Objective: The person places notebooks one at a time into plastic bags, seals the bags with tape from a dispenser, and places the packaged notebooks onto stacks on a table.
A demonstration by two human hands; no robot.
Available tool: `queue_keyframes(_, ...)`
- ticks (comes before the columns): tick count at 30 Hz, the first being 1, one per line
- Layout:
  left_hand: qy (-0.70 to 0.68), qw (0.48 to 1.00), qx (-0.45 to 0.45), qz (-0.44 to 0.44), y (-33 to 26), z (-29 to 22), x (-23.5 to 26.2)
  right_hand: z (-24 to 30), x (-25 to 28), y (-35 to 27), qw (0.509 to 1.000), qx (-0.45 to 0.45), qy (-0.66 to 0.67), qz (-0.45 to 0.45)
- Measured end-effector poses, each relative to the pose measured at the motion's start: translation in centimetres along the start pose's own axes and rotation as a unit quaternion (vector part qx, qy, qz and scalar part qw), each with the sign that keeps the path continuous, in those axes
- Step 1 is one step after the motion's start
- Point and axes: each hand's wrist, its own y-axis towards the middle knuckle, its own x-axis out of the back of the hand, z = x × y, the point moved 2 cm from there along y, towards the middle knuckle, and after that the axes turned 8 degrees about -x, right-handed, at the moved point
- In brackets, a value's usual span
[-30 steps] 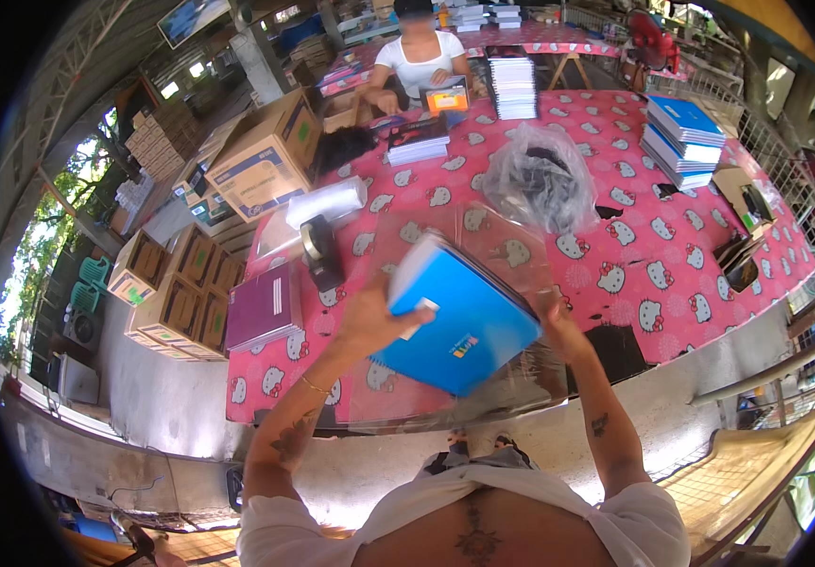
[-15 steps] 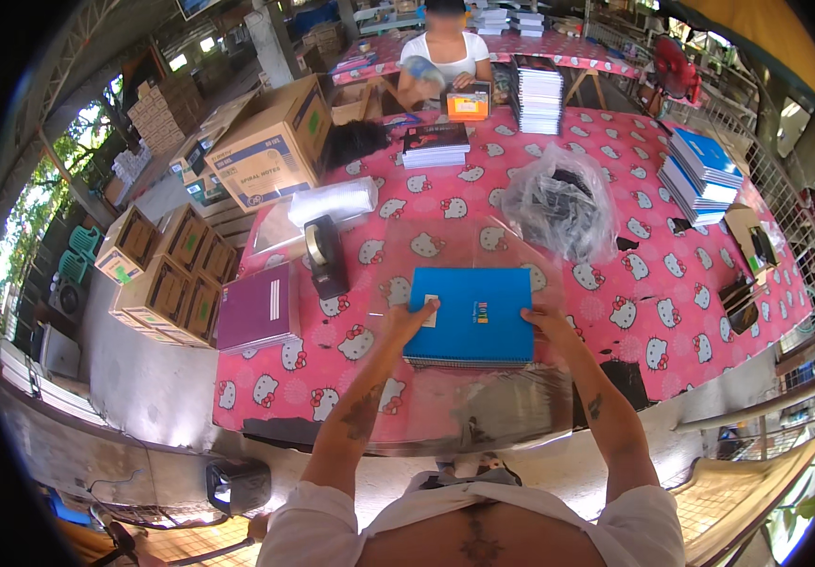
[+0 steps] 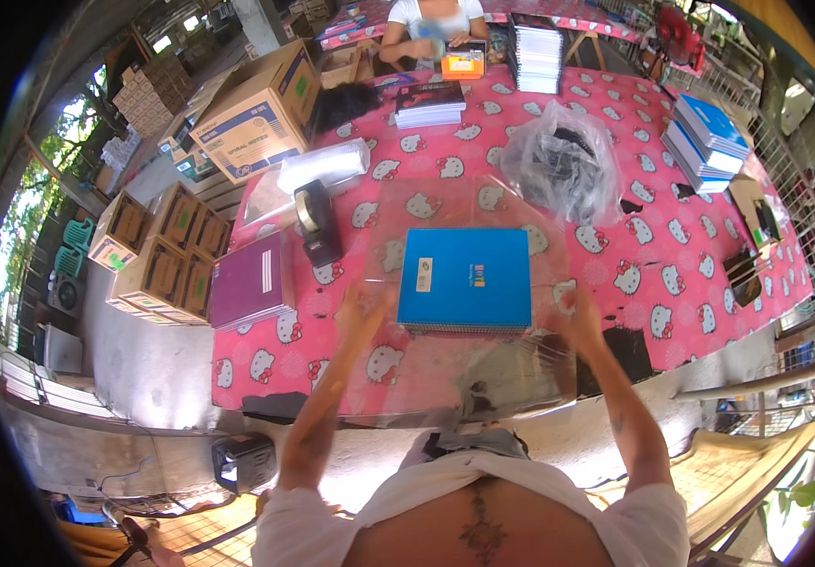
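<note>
A stack of blue spiral notebooks (image 3: 464, 280) lies on a clear plastic sheet (image 3: 426, 373) spread over the table. A small white label sits on the left part of the top cover. My left hand (image 3: 364, 312) is apart from the stack, over the sheet's left side, its fingers smeared by motion. On the other side, my right hand (image 3: 575, 317) hovers by the sheet's right edge, off the notebooks. Its fingers look bent, but blur hides whether they grip the plastic. Creases show in the sheet beside that hand.
A black tape dispenser (image 3: 317, 223) and purple notebooks (image 3: 254, 282) are on the left, near a large carton (image 3: 258, 118). Crumpled clear plastic (image 3: 563, 165) lies beyond the stack. More blue notebooks (image 3: 707, 142) stand at right. Across the pink table (image 3: 643, 312), a co-worker (image 3: 434, 33) handles an orange-fronted item.
Both my hands have let go of the blue notebooks and moved outward, left and right, to the plastic sheet's sides. The white label on the top cover is now uncovered.
</note>
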Motion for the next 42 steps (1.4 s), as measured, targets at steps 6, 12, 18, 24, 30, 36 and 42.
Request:
queue_keyframes(6,0.324,0.832,-0.357,0.274,-11.3,2.5,1.7,-3.9,-2.6,-9.5,0.902,0.311,0.027,0.298)
queue_keyframes(12,0.323,0.827,-0.295,0.354,-10.9,-0.1,1.4,-0.1,-1.8,-10.7,0.922,0.218,-0.058,0.315)
queue_keyframes(18,0.334,0.862,-0.210,0.318,-11.2,3.6,1.9,-1.5,-3.4,-11.2,0.940,0.174,-0.080,0.283)
queue_keyframes(24,0.462,0.759,-0.329,0.320,-12.2,-1.2,2.5,1.2,-0.7,-11.7,0.919,0.270,-0.130,0.256)
queue_keyframes(30,0.361,0.878,-0.302,0.086,0.5,-3.6,4.6,4.9,5.3,-1.2,0.917,0.086,-0.317,0.227)
queue_keyframes(36,0.304,0.921,-0.036,0.241,15.7,-2.1,5.3,13.6,-8.2,-7.5,0.921,0.336,-0.190,0.057)
queue_keyframes(42,0.380,0.849,-0.332,0.153,24.8,-5.7,-9.1,12.4,-10.8,-6.3,0.939,0.260,-0.225,-0.001)
